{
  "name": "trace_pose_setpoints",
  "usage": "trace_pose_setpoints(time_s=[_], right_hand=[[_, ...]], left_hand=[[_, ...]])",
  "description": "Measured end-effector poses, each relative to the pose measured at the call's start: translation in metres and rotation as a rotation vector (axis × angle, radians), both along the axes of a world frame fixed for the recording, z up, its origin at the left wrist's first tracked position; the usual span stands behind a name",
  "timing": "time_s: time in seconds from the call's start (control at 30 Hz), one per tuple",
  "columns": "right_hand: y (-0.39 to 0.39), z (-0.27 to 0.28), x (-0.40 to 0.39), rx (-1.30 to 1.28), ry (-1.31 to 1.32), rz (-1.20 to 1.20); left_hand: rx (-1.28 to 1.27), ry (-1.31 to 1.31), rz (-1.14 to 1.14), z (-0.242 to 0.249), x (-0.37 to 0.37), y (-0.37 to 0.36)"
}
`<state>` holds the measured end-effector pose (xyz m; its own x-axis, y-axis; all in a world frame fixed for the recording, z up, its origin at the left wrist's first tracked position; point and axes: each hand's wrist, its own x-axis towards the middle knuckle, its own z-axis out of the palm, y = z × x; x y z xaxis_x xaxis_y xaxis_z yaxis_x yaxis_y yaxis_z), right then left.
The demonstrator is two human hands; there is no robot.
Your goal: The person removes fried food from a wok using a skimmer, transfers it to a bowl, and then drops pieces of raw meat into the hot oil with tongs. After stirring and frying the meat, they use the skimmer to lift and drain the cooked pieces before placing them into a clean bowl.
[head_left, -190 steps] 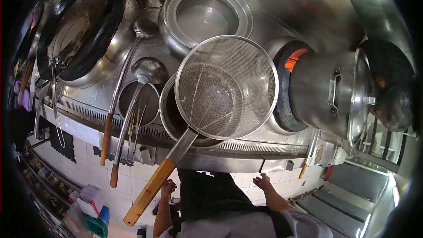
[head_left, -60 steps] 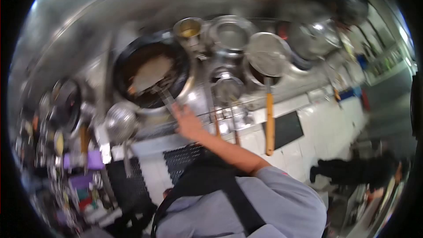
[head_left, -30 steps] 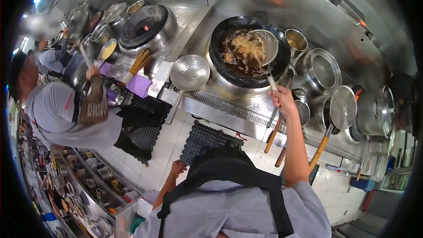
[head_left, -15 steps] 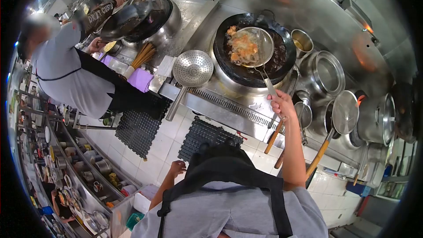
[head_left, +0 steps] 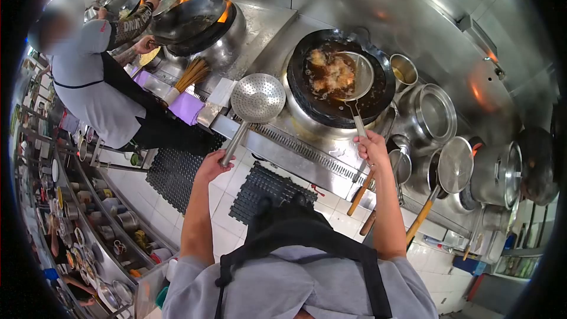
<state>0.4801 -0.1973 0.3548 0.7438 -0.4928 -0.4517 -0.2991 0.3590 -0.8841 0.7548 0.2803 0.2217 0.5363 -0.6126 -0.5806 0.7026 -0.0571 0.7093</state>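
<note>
My right hand (head_left: pixel 372 147) is closed around the handle of a round mesh strainer (head_left: pixel 364 75). The strainer's mesh end dips into a black wok (head_left: pixel 301 101) of dark oil, with its rim against browned fried pieces (head_left: pixel 333 77). My left hand (head_left: pixel 215 165) has its fingers wrapped round the handle end of a large perforated metal skimmer (head_left: pixel 258 98). The skimmer's bowl rests at the counter's edge, left of the wok, and its handle sticks out towards me.
At left a co-worker (head_left: pixel 97 94) holds another wok (head_left: pixel 189 20) over flames. A bamboo brush (head_left: pixel 192 75) and purple cloth (head_left: pixel 186 108) lie between us. To the right stand a small metal pot (head_left: pixel 404 71), steel bowls (head_left: pixel 436 112), a wooden-handled strainer (head_left: pixel 455 165) and a large pot (head_left: pixel 496 171).
My left hand has risen from beside my body and taken hold of the skimmer's handle. The strainer has shifted slightly right and down in the wok. Flames now show under the co-worker's tilted wok.
</note>
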Motion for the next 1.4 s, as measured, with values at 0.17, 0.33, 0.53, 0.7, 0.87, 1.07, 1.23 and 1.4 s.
trace_pose_setpoints(time_s=[0.17, 0.33, 0.53, 0.7, 0.87, 1.07, 1.23, 1.4], right_hand=[[0.001, 0.002, -0.004, 0.121, -0.115, 0.036], [-0.009, -0.005, -0.004, 0.144, -0.127, 0.081], [-0.012, -0.016, 0.003, 0.097, -0.171, 0.159], [-0.001, -0.012, -0.007, 0.112, -0.126, 0.115], [0.000, 0.002, -0.026, 0.074, -0.104, 0.133], [0.008, 0.021, -0.048, 0.080, -0.067, 0.075], [0.025, 0.030, -0.057, 0.063, -0.085, 0.054], [0.077, 0.064, -0.049, 0.018, -0.069, 0.043]], left_hand=[[0.135, -0.174, -0.124, 0.011, -0.010, -0.039], [0.148, -0.263, -0.012, 0.040, -0.039, -0.061], [0.168, -0.430, 0.022, 0.075, -0.037, -0.086], [0.244, -0.513, 0.064, 0.099, -0.034, -0.109], [0.246, -0.560, 0.056, 0.104, -0.021, -0.124], [0.239, -0.535, 0.028, 0.108, -0.039, -0.120], [0.229, -0.429, 0.025, 0.088, -0.077, -0.103], [0.171, -0.377, 0.037, 0.101, -0.103, -0.093]])
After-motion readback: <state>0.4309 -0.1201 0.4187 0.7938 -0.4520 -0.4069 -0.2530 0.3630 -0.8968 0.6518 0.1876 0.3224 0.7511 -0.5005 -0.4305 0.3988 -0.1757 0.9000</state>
